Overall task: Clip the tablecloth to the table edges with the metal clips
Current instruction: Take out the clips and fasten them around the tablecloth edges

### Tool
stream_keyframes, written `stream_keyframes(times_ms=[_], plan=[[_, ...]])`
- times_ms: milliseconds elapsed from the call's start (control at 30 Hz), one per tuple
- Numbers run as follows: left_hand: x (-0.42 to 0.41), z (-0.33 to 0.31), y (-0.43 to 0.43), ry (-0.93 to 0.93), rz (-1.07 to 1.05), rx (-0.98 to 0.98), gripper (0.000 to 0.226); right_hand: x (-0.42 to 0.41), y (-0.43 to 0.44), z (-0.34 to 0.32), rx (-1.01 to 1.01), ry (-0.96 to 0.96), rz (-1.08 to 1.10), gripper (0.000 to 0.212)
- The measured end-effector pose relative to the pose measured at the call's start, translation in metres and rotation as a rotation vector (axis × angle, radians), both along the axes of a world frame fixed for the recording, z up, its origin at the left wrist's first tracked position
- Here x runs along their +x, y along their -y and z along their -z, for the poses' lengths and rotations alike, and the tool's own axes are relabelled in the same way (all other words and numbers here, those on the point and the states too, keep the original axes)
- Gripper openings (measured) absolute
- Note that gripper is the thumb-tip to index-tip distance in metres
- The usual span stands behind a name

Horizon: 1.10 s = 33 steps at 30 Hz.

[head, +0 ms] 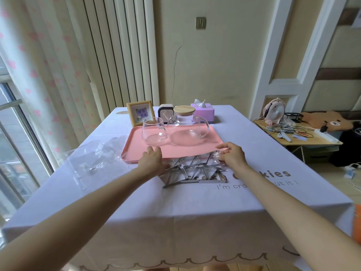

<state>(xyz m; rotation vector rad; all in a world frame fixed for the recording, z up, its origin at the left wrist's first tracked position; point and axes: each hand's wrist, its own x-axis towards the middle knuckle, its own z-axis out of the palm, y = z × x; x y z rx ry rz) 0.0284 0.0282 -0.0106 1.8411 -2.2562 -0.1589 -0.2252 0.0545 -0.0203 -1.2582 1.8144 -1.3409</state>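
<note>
A pale lilac tablecloth (136, 208) with printed lettering covers the table and hangs over its near edge. Several metal clips (195, 173) lie in a heap at the middle of the table, just in front of a pink tray (195, 149). My left hand (153, 160) rests on the left side of the heap, palm down, fingers reaching the tray's near rim. My right hand (232, 155) is at the heap's right side, fingers pinching a bit of clear plastic wrapping (217, 154) by the tray's corner.
The tray carries a glass mug (154, 133) and a glass teapot (185, 128) with a wooden lid. Behind stand a framed picture (141, 112), a small clock (165, 113) and a purple tissue box (203, 111). An empty clear bag (97, 155) lies left. A cluttered side table (297, 133) stands right.
</note>
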Motion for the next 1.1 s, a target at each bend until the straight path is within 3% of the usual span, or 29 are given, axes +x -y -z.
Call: stream_keyframes(times_ms=[100,267,333,500,733,867,1100], plan=[[0.001,-0.002,-0.003,-0.044,-0.047,0.019,0.063,0.001,0.002,-0.002,-0.054,0.058,0.027,0.03],[0.01,0.001,0.008,-0.787,-0.173,0.174,0.038,0.005,0.007,-0.009,-0.13,0.14,0.031,0.03],[0.014,0.003,0.008,-0.943,-0.194,0.171,0.032,0.009,0.006,-0.017,-0.162,0.203,0.019,0.028],[0.019,0.004,0.003,-0.889,-0.111,0.192,0.026,0.02,0.004,-0.04,-0.238,0.319,-0.053,0.027],[0.016,-0.002,0.003,-0.689,0.051,0.194,0.043,0.046,0.009,-0.091,-0.368,0.29,-0.191,0.028],[0.012,-0.003,0.003,-0.653,0.076,0.182,0.029,0.064,0.019,-0.125,-0.403,0.242,-0.26,0.027],[0.007,0.001,0.001,-0.795,0.172,0.165,0.025,0.09,0.033,-0.145,-0.402,0.179,-0.308,0.021]])
